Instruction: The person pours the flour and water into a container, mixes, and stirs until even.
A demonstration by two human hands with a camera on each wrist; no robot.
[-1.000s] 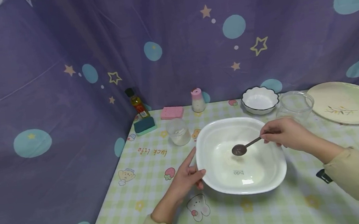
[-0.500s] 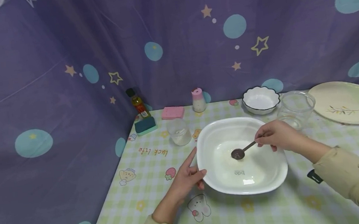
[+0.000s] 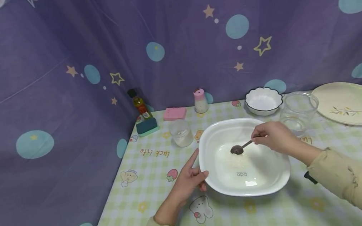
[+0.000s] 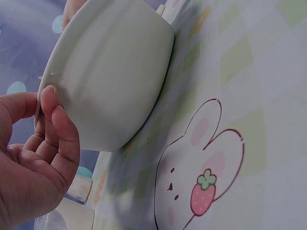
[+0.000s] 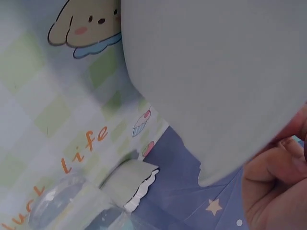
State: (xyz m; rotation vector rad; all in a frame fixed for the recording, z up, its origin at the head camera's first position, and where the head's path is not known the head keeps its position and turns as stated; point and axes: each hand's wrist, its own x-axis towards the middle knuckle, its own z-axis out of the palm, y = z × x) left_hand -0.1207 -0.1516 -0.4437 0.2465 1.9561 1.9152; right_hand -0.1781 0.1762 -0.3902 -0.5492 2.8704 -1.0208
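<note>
Pinching the handle of a dark spoon [image 3: 237, 149] between thumb and fingertips, the right hand [image 3: 272, 137] hangs over the white basin [image 3: 265, 168] in the head view. The spoon's bowl is inside the rim, above a pale patch on the basin floor; whether they touch, I cannot tell. The left hand [image 3: 188, 180] grips the basin's left rim, thumb over the top. The basin stands on the table [image 3: 112, 219], in from its far edge. At the far left corner are a bottle [image 3: 141, 107] and a two-tone sponge [image 3: 147, 126]; along the far edge follow a pink sponge [image 3: 174, 113], a pink-topped shaker [image 3: 201, 102], a scalloped bowl [image 3: 263, 102] and an oval plate [image 3: 349, 103]. A clear bowl [image 3: 298, 111] stands just before the plate, a clear cup [image 3: 182, 136] near the basin's left side.

The left wrist view shows curled fingers against the basin's outer wall, just under the rim.

From the right wrist, that wall fills the upper part; the right hand's fingers are bent, their hold hidden.
</note>
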